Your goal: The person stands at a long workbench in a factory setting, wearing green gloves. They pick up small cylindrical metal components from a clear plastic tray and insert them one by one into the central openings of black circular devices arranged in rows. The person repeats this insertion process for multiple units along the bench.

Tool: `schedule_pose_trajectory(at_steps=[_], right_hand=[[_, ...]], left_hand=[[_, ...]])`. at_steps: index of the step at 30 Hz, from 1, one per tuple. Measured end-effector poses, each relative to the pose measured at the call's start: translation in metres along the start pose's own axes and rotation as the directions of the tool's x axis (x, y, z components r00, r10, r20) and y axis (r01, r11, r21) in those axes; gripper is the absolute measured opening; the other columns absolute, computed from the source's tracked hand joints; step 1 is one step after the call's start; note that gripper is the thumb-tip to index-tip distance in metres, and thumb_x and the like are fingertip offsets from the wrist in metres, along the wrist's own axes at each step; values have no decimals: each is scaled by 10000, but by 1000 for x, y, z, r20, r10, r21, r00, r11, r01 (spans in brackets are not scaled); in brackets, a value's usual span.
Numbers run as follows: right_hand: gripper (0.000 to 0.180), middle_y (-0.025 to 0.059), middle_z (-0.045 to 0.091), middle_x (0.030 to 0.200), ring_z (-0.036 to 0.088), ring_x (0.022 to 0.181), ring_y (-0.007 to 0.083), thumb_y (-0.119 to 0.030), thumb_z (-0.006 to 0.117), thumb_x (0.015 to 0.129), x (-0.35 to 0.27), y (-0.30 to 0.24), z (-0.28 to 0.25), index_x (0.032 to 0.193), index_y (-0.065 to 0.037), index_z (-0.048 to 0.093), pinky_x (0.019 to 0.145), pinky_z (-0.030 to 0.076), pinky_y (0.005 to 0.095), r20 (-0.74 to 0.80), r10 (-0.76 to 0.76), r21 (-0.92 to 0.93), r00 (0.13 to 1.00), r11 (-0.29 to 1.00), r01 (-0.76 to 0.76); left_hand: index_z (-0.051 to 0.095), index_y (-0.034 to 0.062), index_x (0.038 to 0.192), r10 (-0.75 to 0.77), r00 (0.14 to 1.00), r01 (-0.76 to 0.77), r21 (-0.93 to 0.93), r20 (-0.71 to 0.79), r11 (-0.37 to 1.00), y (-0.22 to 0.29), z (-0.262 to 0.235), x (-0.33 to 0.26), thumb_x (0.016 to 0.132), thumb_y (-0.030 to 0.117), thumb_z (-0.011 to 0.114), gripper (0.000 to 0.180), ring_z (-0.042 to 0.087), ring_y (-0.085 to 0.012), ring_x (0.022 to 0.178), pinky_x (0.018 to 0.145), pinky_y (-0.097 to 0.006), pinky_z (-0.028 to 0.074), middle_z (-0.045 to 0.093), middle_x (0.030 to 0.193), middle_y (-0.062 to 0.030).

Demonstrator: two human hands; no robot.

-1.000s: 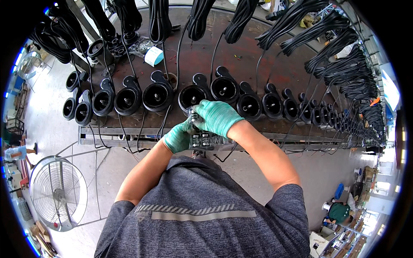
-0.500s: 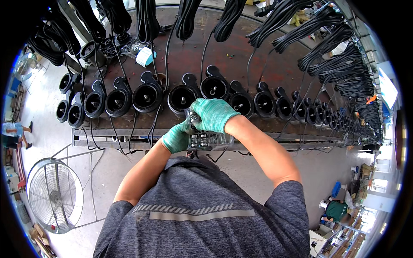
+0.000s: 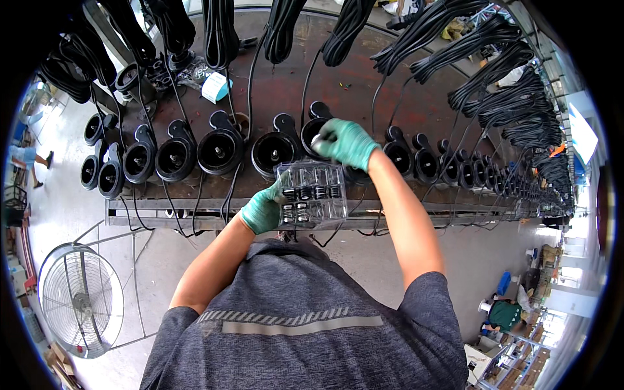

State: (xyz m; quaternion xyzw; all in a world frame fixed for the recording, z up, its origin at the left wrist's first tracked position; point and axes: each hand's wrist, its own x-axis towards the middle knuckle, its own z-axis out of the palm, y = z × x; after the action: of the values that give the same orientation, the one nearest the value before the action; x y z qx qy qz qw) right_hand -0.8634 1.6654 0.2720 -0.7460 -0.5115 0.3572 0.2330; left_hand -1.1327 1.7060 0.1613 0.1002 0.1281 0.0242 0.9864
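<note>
A clear plastic compartment tray [image 3: 333, 209] is gripped at its left edge by my green-gloved left hand [image 3: 262, 209]. Several small dark and silvery cylindrical parts [image 3: 303, 194] sit in some of its pockets. Beyond the tray, my gloved right hand [image 3: 351, 144] pinches a small shiny round metal part [image 3: 318, 140] between its fingertips. That part is over a round black housing [image 3: 312, 126], which my fingers partly cover. Just left of it stands another open black housing [image 3: 273, 155] with a metal shaft upright in its middle.
Similar black housings [image 3: 220, 152] line the bench edge on both sides, wired to cables. Bundled black cables [image 3: 279, 32] hang along the far side. A white-and-blue label roll [image 3: 215, 87] lies on the brown bench [image 3: 403, 84]. A large fan [image 3: 81, 300] stands at lower left.
My right hand has moved from the tray, up and to the right, carrying the small metal part over a housing. The tray's pockets are now uncovered, and my left hand still holds it.
</note>
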Motion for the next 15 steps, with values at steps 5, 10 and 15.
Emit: schedule_pose_trajectory(at_steps=[5, 10, 15], right_hand=[[355, 49, 694, 784, 625, 523, 135, -313, 783, 918, 11, 22, -13, 1065, -3, 691, 460, 467, 283, 44, 308, 261, 950, 915, -309], [255, 48, 701, 821, 642, 569, 137, -291, 702, 971, 24, 32, -9, 1085, -64, 718, 499, 500, 311, 88, 395, 204, 915, 892, -404], [264, 71, 728, 909, 683, 597, 159, -236, 639, 1012, 26, 37, -1, 1184, -49, 713, 557, 556, 382, 30, 322, 202, 946, 925, -321]], left_hand=[[418, 170, 1603, 14, 996, -14, -5, 88, 1000, 6, 8, -7, 759, 87, 670, 884, 589, -351, 1325, 1136, -554, 465, 575, 1503, -138], [438, 159, 1593, 19, 999, -19, -2, 34, 1000, 8, -1, -10, 777, 104, 686, 855, 584, -333, 1336, 1136, -544, 468, 586, 1494, -133], [506, 92, 1536, 53, 999, -53, -17, 8, 998, 11, -1, -15, 789, 115, 677, 766, 619, -324, 1294, 1119, -517, 492, 632, 1440, -142]])
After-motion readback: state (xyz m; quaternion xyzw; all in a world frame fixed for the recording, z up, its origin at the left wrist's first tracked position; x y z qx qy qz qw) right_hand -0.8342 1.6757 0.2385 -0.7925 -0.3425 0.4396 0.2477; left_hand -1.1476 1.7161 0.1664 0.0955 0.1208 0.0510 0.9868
